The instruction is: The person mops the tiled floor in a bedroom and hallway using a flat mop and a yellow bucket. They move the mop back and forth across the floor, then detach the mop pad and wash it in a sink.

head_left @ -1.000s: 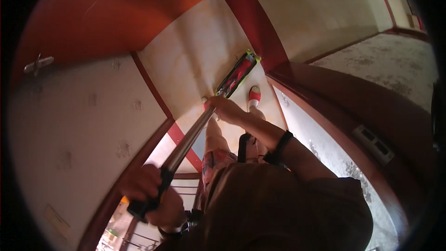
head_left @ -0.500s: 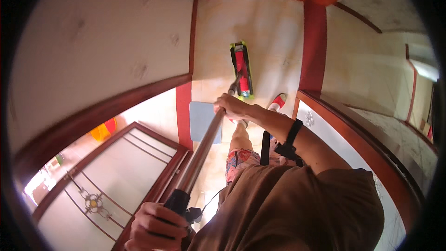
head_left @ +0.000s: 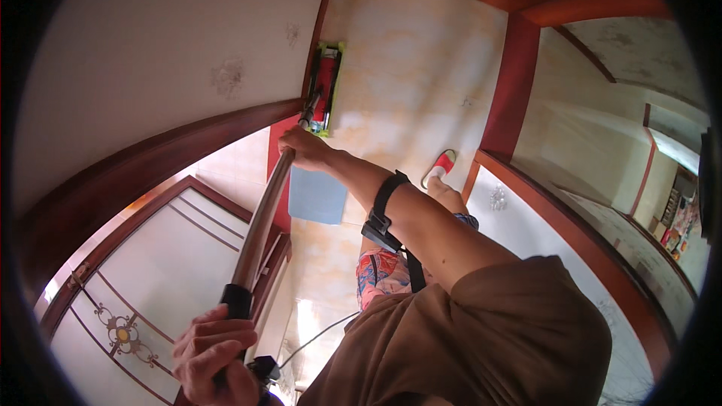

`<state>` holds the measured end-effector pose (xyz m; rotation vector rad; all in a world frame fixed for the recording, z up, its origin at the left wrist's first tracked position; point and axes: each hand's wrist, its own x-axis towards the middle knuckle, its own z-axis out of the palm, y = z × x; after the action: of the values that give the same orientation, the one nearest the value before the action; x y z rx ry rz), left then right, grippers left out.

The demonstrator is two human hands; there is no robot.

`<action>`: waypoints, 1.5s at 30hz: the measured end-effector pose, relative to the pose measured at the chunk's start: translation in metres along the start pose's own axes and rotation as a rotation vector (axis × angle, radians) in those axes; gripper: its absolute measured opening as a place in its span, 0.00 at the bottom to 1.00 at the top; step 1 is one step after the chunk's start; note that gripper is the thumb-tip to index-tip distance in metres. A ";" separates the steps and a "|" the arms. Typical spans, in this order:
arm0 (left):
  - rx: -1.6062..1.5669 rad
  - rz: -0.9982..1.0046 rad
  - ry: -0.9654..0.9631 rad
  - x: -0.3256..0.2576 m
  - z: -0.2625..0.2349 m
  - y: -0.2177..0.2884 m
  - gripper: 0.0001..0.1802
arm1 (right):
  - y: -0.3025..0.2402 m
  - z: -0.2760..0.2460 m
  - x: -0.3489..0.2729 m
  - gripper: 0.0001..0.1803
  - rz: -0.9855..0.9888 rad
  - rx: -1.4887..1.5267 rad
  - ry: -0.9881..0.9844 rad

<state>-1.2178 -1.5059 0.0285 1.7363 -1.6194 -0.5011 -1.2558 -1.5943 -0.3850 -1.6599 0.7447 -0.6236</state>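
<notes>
I hold a flat mop (head_left: 261, 224) by its long metal pole, which slants from the lower left toward the far floor. My left hand (head_left: 216, 353) is closed around the black grip at the near end. Farther down the pole, my right hand (head_left: 306, 149) is wrapped round the metal, its arm reaching across in front of me. The red mop head (head_left: 326, 83), with a black frame and yellow-green pad edges, lies on the floor alongside the base of the left wall. Part of the joint between pole and head shows just past my right hand.
A grey-blue mat (head_left: 317, 197) lies on the tiles by a red threshold strip. At left stands a brown-framed door (head_left: 177, 256) with pale panels and a metal ornament. A red-brown framed panel (head_left: 560, 210) runs along the right. My red shoe (head_left: 441, 165) stands on the pale floor.
The mop head has moved left across the floor, up against the left wall's base. Both hands have shifted left with the pole, keeping their hold.
</notes>
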 end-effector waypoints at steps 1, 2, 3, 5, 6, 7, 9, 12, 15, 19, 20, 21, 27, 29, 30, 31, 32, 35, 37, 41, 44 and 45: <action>0.070 0.001 -0.058 0.005 0.004 0.005 0.13 | 0.003 -0.004 -0.002 0.04 -0.012 0.022 -0.010; 0.092 0.024 -0.152 0.010 0.009 0.012 0.13 | 0.005 -0.011 -0.006 0.04 -0.033 0.024 -0.013; 0.117 0.046 -0.250 0.016 0.013 0.020 0.13 | 0.006 -0.019 -0.012 0.05 -0.036 0.031 -0.029; 0.088 0.141 -0.374 0.024 0.026 0.037 0.14 | 0.005 -0.042 -0.032 0.06 -0.068 0.073 -0.035; 0.070 0.180 -0.473 0.027 0.033 0.046 0.12 | 0.004 -0.056 -0.045 0.05 -0.035 0.056 -0.048; 0.000 0.143 -0.513 0.028 0.040 0.060 0.10 | 0.004 -0.073 -0.059 0.05 -0.038 0.050 -0.047; -0.076 0.120 -0.538 0.028 0.062 0.090 0.09 | 0.002 -0.110 -0.091 0.05 0.014 0.035 -0.053; -0.169 0.173 -0.633 0.043 0.087 0.118 0.10 | 0.003 -0.171 -0.139 0.06 0.059 -0.003 -0.110; -0.193 0.145 -0.583 0.054 0.120 0.144 0.09 | 0.009 -0.233 -0.185 0.09 0.172 -0.131 -0.154; -0.211 0.050 -0.890 0.082 0.170 0.144 0.10 | 0.034 -0.314 -0.244 0.07 0.240 -0.234 -0.170; -0.195 0.232 -0.449 0.072 0.199 0.145 0.11 | 0.042 -0.333 -0.260 0.07 0.189 -0.255 -0.091; -0.217 0.192 -0.524 0.076 0.214 0.146 0.12 | 0.051 -0.352 -0.276 0.07 0.243 -0.272 -0.107; -0.404 0.182 -0.665 0.074 0.322 0.163 0.11 | 0.093 -0.437 -0.371 0.05 0.615 -0.387 -0.063; -0.525 0.198 -0.700 0.074 0.344 0.176 0.12 | 0.095 -0.462 -0.393 0.10 0.596 -0.262 -0.050; -0.550 0.238 -0.726 0.079 0.351 0.177 0.12 | 0.091 -0.481 -0.402 0.13 0.580 -0.187 -0.015; -0.583 0.216 -0.699 0.086 0.358 0.176 0.13 | 0.086 -0.505 -0.410 0.28 0.513 -0.367 -0.075; -0.598 0.174 -0.684 0.094 0.362 0.175 0.13 | 0.077 -0.534 -0.417 0.33 0.565 -0.416 0.063; -0.638 -0.113 -0.585 0.136 0.375 0.156 0.15 | 0.034 -0.652 -0.440 0.42 0.909 -0.462 0.377; -0.648 -0.066 -0.622 0.173 0.392 0.143 0.14 | -0.007 -0.741 -0.455 0.47 1.044 -0.705 0.540; -0.735 -0.046 -0.764 0.239 0.440 0.162 0.13 | -0.118 -0.891 -0.483 0.53 0.919 -0.931 1.125; -0.536 0.080 -0.954 0.269 0.466 0.205 0.15 | -0.206 -0.970 -0.490 0.53 0.608 -1.086 1.274; -0.559 0.166 -0.983 0.276 0.472 0.222 0.15 | -0.230 -0.993 -0.491 0.53 0.539 -1.085 1.290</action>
<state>-1.6630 -1.8759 -0.0854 0.9299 -1.9337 -1.7156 -2.2799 -1.8281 0.0366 -1.6505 2.7243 -0.9415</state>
